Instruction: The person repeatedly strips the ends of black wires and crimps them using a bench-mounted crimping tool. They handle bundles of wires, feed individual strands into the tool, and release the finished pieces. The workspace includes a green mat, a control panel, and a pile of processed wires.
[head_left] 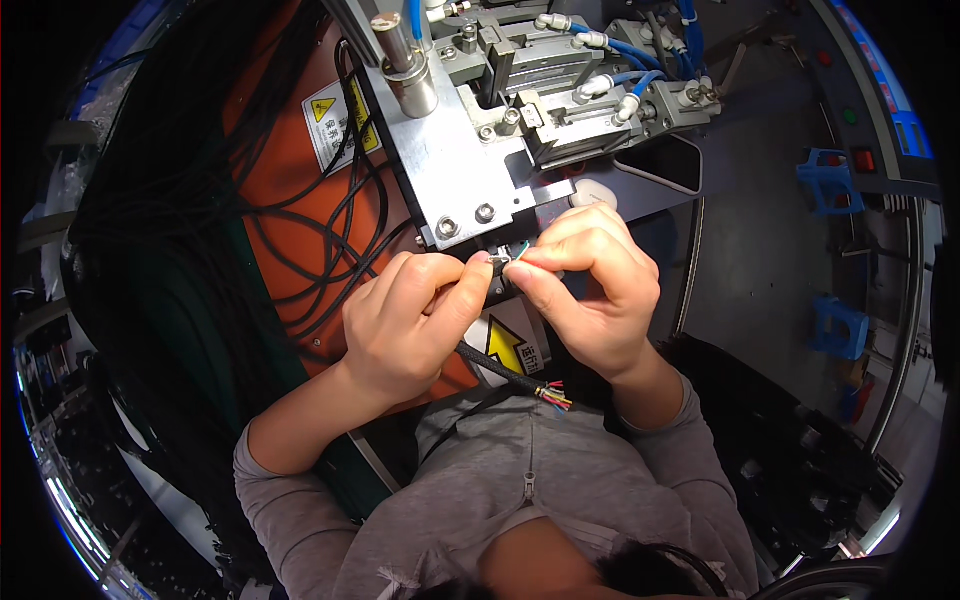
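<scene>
A: In the head view, what are the hands doing?

B: Both meet at the centre of the frame, just below the grey metal plate [455, 170] of the machine. The left hand [405, 325] is curled around a black braided cable [500, 368], thumb and forefinger pinching it near its upper end. The right hand [590, 290] pinches the thin coloured wires [520, 252] that come out of that end, fingertips pressed together right against the left thumb.

A: And the cable's other end?

B: It hangs toward the lower centre, over the grey zipped top, where more coloured wire tips [556, 397] fan out loose.

A: Which step would you call it?

B: I judge the wire ends are being sorted or straightened at the mouth of the fixture under the plate; whether any wire already sits in it I cannot tell, the fingers hide it.

A: What does the next move call for?

B: Probably a steady left grip, with the right fingertips keeping each wire apart and lined up with the small opening above

A: Anything else around?

B: Blue air hoses [640, 80] at the top, and a bundle of black cables [300, 230] over the orange panel [270, 120] at the left
</scene>
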